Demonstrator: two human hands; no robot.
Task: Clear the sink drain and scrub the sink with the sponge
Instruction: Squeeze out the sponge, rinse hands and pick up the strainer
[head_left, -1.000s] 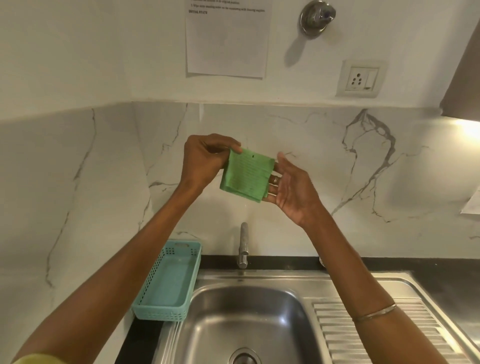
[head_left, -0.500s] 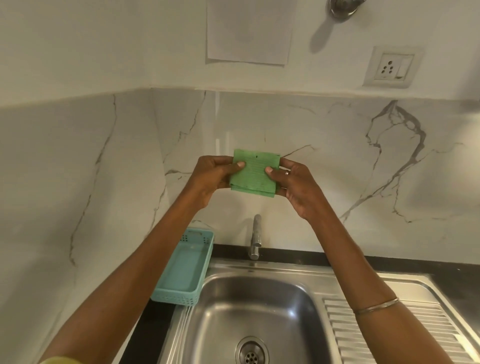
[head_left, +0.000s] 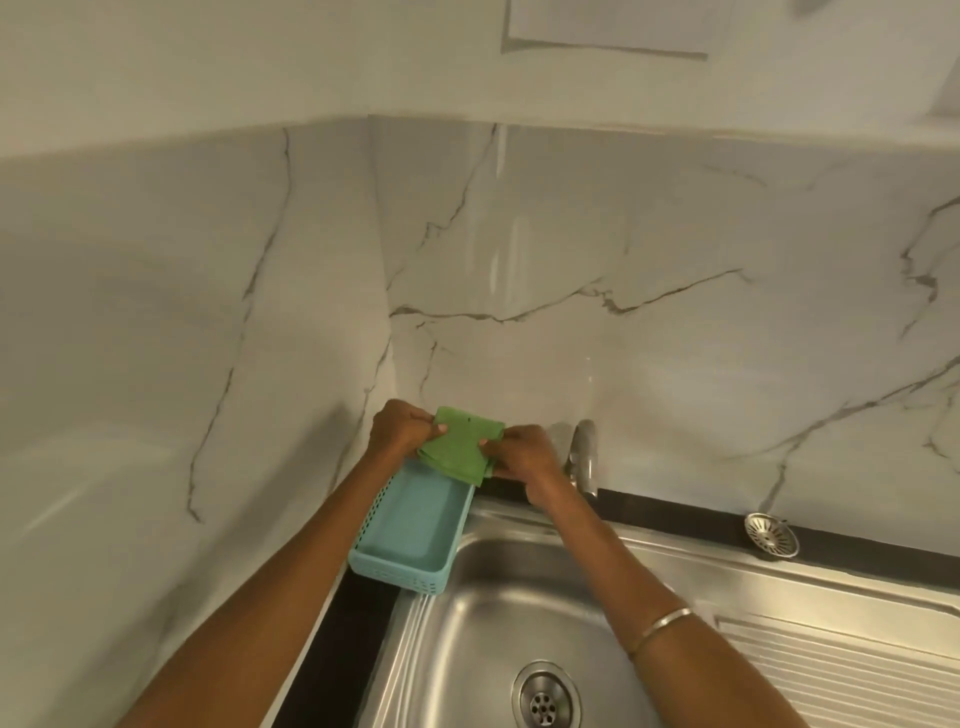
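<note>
A thin green sponge (head_left: 460, 447), folded over, is held between both hands just above the far end of a teal basket (head_left: 410, 535). My left hand (head_left: 400, 428) pinches its left edge and my right hand (head_left: 522, 452) grips its right edge. Below lies the steel sink (head_left: 498, 613) with its open drain (head_left: 545, 696) at the bottom of the basin. A round metal drain strainer (head_left: 771, 534) sits on the black ledge at the back right.
The tap (head_left: 584, 457) stands behind my right hand against the marble wall. A ribbed drainboard (head_left: 841, 670) runs to the right of the basin. The teal basket rests on the black counter (head_left: 332, 639) at the sink's left rim.
Both hands have lowered the green sponge from chest height in front of the wall down to just over the teal basket. The view has tilted down, and the strainer now shows.
</note>
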